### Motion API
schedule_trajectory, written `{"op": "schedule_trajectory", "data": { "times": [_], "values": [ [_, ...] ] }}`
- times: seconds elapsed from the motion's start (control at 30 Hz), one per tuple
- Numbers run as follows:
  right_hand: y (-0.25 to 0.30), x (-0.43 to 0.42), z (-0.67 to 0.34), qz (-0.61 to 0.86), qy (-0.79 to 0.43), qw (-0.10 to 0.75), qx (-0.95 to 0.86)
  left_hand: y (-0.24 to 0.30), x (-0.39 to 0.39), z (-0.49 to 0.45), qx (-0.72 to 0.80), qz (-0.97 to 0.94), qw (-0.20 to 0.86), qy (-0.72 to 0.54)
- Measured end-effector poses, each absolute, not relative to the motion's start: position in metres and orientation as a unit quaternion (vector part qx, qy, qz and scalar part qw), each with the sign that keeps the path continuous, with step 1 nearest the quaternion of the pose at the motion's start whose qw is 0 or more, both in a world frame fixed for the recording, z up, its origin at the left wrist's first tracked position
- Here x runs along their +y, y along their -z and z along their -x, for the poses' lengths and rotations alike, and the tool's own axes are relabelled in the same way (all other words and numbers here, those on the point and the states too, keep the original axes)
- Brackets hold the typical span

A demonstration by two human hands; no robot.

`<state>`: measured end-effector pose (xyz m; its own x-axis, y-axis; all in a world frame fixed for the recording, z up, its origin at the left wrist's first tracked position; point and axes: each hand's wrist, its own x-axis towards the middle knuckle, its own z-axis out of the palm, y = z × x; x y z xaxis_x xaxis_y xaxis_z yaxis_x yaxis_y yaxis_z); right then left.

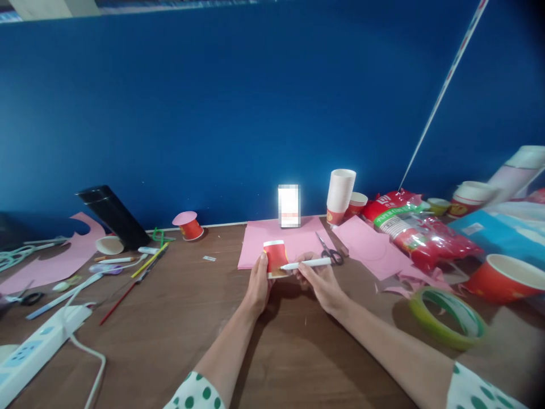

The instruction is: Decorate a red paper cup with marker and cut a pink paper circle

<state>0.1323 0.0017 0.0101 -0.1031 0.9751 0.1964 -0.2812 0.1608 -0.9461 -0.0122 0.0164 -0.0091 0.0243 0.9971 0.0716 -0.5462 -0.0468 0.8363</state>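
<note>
My left hand point(258, 284) is closed around the left side of a red paper cup point(275, 254) with a white band at its top. My right hand point(319, 279) grips a white marker point(310, 263), whose tip points left and meets or nearly meets the cup's lower right side. Some right fingers are hidden behind the cup and marker. Beyond the hands lies pink paper point(255, 244), with a bright, blurred-out upright screen point(289, 207) standing on it. Dark-handled scissors point(334, 255) rest at the paper's right edge.
To the right are stacked paper cups point(340, 192), a red plastic bag point(419, 227), a tape roll point(449, 321) and an orange cup point(506, 278). On the left, a black bottle point(117, 216), a pink-topped cup point(189, 227) and a power strip point(40, 352). A blue partition point(238, 113) stands behind.
</note>
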Motion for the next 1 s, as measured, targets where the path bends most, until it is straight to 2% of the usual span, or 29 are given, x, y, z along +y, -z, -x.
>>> {"op": "schedule_trajectory", "data": {
  "times": [0.53, 1.0],
  "values": [
    [-0.0113, -0.0027, -0.1318, 0.352, -0.504, 0.548, -0.567, 0.0023, 0.0124, 0.0107, 0.316, -0.375, 0.604, -0.628],
    [-0.0108, -0.0031, -0.1325, 0.361, -0.483, 0.557, -0.571, 0.0049, 0.0134, 0.0117, 0.311, -0.39, 0.605, -0.621]
  ]
}}
